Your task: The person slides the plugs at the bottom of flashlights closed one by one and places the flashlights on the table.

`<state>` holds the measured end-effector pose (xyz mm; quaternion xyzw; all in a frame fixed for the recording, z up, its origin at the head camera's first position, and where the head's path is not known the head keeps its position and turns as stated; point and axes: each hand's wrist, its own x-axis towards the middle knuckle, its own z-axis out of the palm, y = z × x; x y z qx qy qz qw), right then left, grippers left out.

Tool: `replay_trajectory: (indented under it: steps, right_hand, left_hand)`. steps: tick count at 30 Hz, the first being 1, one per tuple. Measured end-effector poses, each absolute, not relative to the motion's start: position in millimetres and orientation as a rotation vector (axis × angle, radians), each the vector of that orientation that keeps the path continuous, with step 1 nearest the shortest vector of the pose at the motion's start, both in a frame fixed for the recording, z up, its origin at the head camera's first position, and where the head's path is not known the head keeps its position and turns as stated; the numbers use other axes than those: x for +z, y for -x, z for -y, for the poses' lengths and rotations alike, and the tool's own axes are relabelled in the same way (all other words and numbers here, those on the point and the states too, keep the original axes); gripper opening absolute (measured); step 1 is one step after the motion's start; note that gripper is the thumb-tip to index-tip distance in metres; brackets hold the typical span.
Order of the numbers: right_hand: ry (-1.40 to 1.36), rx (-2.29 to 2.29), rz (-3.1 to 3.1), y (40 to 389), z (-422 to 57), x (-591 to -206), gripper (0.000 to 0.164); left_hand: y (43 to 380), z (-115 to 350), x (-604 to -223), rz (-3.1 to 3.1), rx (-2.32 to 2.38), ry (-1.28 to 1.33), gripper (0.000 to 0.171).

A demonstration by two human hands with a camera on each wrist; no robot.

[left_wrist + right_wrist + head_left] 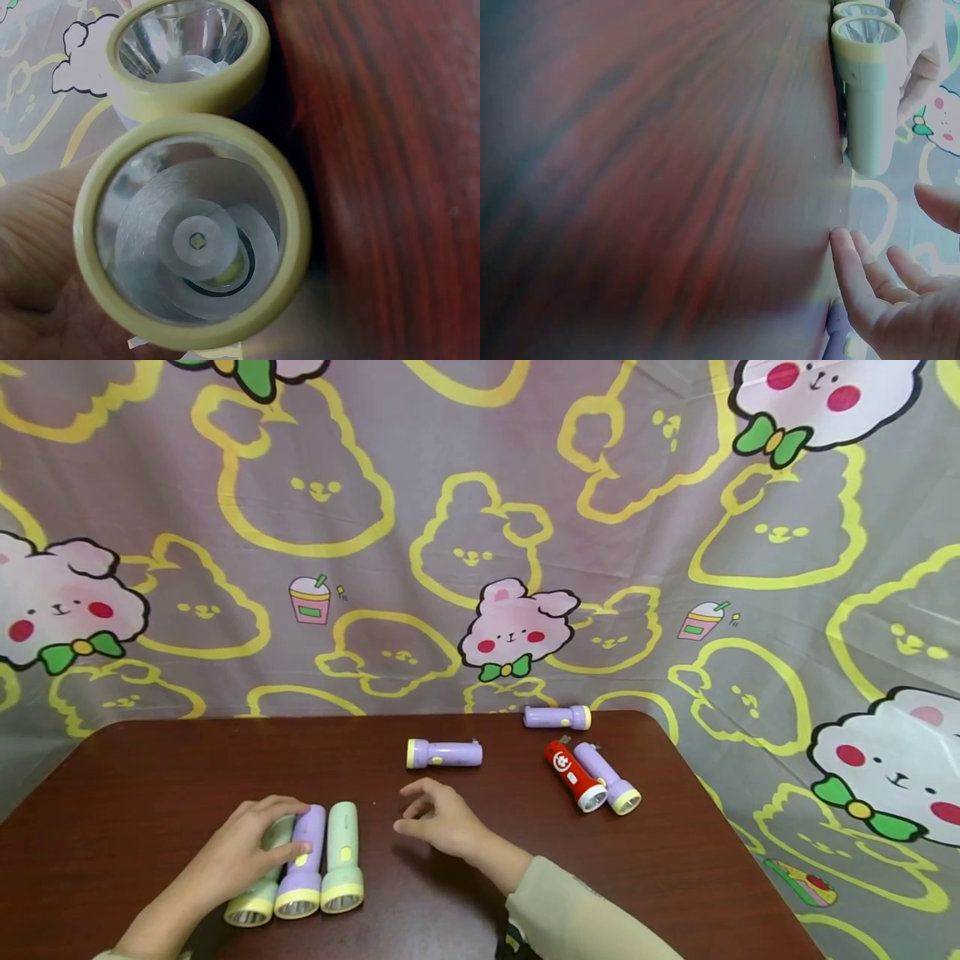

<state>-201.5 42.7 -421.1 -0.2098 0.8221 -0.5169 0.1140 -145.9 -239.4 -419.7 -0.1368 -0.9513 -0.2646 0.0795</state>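
Note:
Three flashlights lie side by side, lens ends toward me, at the front left of the head view. My left hand (240, 843) pinches the middle, purple flashlight (313, 832), thumb beside its yellow switch and fingers at its tail. Under that hand lies a green flashlight (251, 903), its barrel partly hidden. Another green flashlight (343, 839) is on the right of the row. The left wrist view shows a yellow-rimmed lens (195, 240) close up. Holding nothing, my right hand (444, 820) hovers over the table with fingers spread and loosely bent, near a purple flashlight (453, 753) lying crosswise.
Toward the back right, a red flashlight (573, 774) lies against a purple flashlight (607, 778). Another purple flashlight (555, 718) lies at the back edge of the dark wooden table (675, 860). A patterned curtain (420, 460) hangs behind it.

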Motion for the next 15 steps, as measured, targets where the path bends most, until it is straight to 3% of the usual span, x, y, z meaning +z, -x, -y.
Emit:
replay_trajectory:
  steps: [15]
  right_hand:
    - [0.623,-1.488,-2.541,218.9,-79.2,-424.8,0.044]
  left_hand:
    - [144.3,237.5,-422.8,2.820,-0.831,0.421,0.044]
